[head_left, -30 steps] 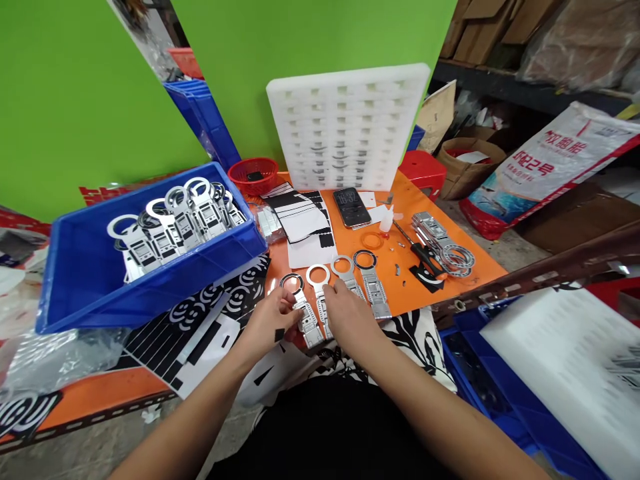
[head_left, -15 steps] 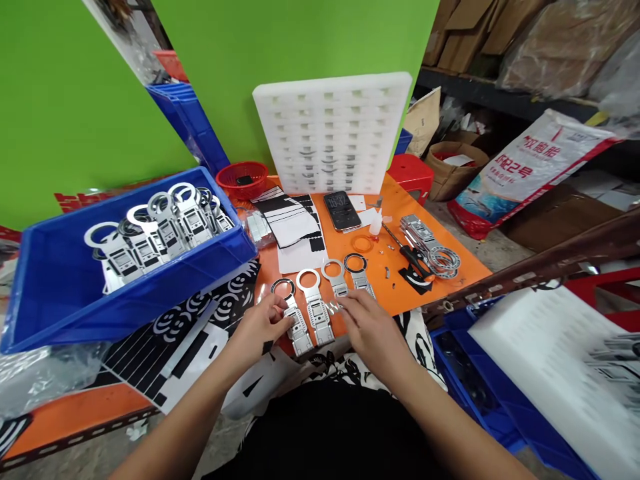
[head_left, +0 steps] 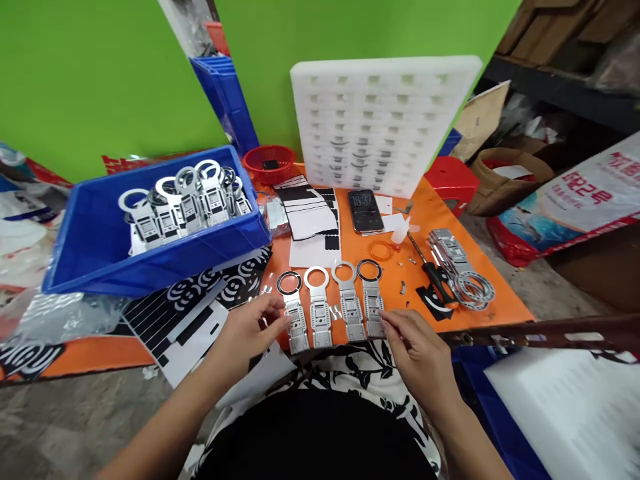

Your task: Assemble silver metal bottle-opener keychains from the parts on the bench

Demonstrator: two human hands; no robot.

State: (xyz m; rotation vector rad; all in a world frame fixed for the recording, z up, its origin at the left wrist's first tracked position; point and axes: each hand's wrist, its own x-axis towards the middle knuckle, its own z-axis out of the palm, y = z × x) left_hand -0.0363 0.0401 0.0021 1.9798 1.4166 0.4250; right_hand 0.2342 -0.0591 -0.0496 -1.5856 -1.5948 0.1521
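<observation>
Four silver metal brackets, each with a ring at its top, lie in a row near the table's front edge. My left hand (head_left: 253, 330) is at the left side of the leftmost ring bracket (head_left: 296, 325), thumb and forefinger apart, thumb tip against its edge. My right hand (head_left: 420, 350) has its fingertips closed together at the right edge of the rightmost ring bracket (head_left: 373, 307). Between my hands lie a plain-ringed bracket (head_left: 320, 313) and another ring bracket (head_left: 350, 308). Small silver pieces (head_left: 335, 312) sit between these two. The outer brackets' rings carry black bands.
A blue bin (head_left: 165, 267) with several ring brackets stands left. Behind are a phone (head_left: 365, 211), black-and-white sheets (head_left: 310, 217), a red basket (head_left: 270, 175) and a white foam board (head_left: 380, 120). A screwdriver (head_left: 435, 277) and stacked brackets (head_left: 450, 250) lie right.
My right hand has moved right, from over the two right-hand brackets to the outer edge of the rightmost one, uncovering them. My left hand stays by the leftmost bracket. The view has turned right.
</observation>
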